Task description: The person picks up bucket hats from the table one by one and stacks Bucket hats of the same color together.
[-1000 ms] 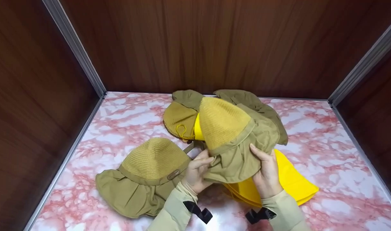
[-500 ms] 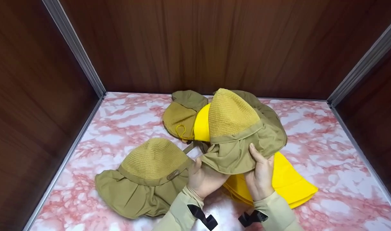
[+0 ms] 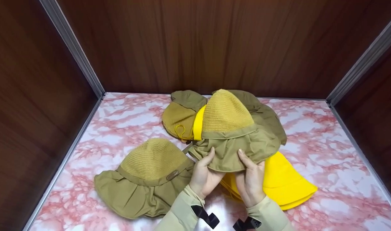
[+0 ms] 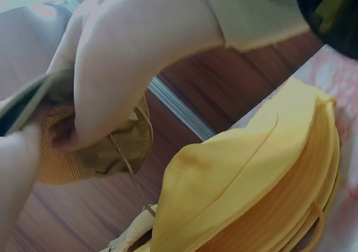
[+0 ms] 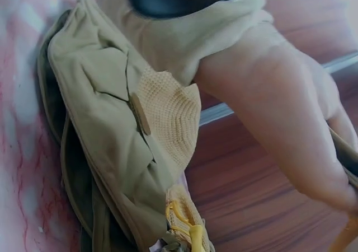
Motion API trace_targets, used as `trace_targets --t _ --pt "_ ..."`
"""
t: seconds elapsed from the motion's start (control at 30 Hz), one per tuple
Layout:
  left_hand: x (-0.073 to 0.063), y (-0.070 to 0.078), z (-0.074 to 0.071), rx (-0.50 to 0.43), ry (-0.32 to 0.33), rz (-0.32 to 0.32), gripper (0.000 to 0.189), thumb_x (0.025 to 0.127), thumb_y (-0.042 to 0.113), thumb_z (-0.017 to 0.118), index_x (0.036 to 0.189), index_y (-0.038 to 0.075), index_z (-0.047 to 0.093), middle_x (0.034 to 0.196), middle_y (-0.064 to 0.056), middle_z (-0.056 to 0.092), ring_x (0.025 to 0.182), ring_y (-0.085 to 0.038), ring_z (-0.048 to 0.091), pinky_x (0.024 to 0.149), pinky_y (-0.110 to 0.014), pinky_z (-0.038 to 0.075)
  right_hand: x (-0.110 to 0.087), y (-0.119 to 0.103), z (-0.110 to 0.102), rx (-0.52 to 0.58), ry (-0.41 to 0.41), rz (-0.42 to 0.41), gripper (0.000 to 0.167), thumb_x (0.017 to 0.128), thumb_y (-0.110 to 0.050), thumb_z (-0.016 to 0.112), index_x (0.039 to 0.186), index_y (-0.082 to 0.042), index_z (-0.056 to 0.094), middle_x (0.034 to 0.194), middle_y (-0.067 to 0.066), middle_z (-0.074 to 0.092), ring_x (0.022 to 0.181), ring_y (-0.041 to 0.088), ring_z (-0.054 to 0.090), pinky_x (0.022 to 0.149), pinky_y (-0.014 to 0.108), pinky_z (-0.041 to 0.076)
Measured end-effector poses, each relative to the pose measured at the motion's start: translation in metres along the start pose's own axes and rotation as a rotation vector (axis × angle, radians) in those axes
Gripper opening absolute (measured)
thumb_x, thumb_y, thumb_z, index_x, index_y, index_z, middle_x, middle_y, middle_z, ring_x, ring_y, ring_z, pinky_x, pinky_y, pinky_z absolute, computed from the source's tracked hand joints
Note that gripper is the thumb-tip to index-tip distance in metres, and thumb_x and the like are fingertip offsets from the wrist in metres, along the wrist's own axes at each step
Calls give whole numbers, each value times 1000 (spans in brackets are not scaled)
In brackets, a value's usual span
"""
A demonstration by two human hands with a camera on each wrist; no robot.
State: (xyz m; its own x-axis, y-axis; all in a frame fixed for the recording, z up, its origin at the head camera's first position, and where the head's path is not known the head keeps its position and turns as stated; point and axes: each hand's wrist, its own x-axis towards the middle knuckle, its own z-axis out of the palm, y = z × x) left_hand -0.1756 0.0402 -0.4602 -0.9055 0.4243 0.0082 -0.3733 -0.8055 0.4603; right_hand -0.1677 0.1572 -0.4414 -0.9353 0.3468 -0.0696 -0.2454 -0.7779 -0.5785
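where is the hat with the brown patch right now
In the head view, the patched hat lies on the marbled table, lower left of centre, just left of the left hand.

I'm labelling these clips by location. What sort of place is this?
Probably a work booth or staging bay: dark wood-grain panels meet at metal corner strips around a pink-and-white marbled surface.

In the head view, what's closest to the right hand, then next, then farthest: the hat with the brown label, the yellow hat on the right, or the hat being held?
1. Held hat: gripped by the right hand.
2. Yellow hat: partly behind that hand, rightward.
3. Labelled hat: off left, beyond the left hand.
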Motion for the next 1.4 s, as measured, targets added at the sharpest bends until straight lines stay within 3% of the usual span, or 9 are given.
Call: trace_targets --t 0.23,0.47,0.63,0.7,0.8,0.93,1.17,1.3,1.4 --pt "-3 14 -5 0 41 -2 36 108 22 27 114 10 60 109 0 70 99 -13 67 90 -27 55 4 -16 -3 129 -25 166 17 100 1 45 99 -5 62 97 4 67 94 17 64 93 29 50" --pt "-5 21 -8 -7 68 -3 37 108 20 25 109 10 60 105 0 70 96 -13 68 87 -26 55 16 -31 -8 262 -44 256 18 103 -11 45 112 -3 59 110 7 65 100 21 62 92 32 50" --pt "-6 29 -11 -66 65 25 38 107 21 26 103 9 62 98 -2 70 88 -14 68 81 -25 55 24 -41 -13 324 -78 280 16 101 -6 48 106 3 61 102 13 64 90 25 65 81 34 56" --pt "-7 31 -12 -108 39 41 33 106 25 35 101 8 63 96 -3 70 86 -14 68 78 -24 56 25 -43 -15 313 -83 281 14 99 0 50 103 5 62 99 14 65 86 26 66 78 34 57" --pt "-8 33 -14 -181 -21 56 26 98 34 55 104 9 63 98 -3 70 87 -15 68 78 -25 55 27 -43 -15 284 -69 252 13 95 9 54 105 4 60 100 14 65 87 26 67 79 34 58" --pt "-9 31 -15 -247 -80 74 40 87 43 69 114 15 60 108 0 69 99 -15 66 88 -28 53 26 -39 -13 258 -3 187 26 89 17 57 108 1 58 101 13 66 90 24 68 81 33 59" --pt "-9 21 -8 -222 -62 120 41 96 32 56 130 12 43 128 -4 58 121 -19 56 113 -39 38 19 -28 -7 218 116 58 36 84 28 50 107 2 60 99 12 68 90 22 67 79 32 60" --pt "-9 11 -1 -101 -26 123 21 97 13 49 114 7 59 118 -3 67 111 -18 62 108 -37 42 12 -20 -1 213 113 25 46 84 30 48 117 -1 55 106 11 66 96 21 66 84 33 60" --pt "-8 3 4 -33 5 147 23 96 -1 47 105 8 67 108 -3 72 101 -16 66 101 -36 48 6 -13 3 217 97 7 53 84 30 48 125 -4 48 114 10 62 101 21 64 88 35 59"
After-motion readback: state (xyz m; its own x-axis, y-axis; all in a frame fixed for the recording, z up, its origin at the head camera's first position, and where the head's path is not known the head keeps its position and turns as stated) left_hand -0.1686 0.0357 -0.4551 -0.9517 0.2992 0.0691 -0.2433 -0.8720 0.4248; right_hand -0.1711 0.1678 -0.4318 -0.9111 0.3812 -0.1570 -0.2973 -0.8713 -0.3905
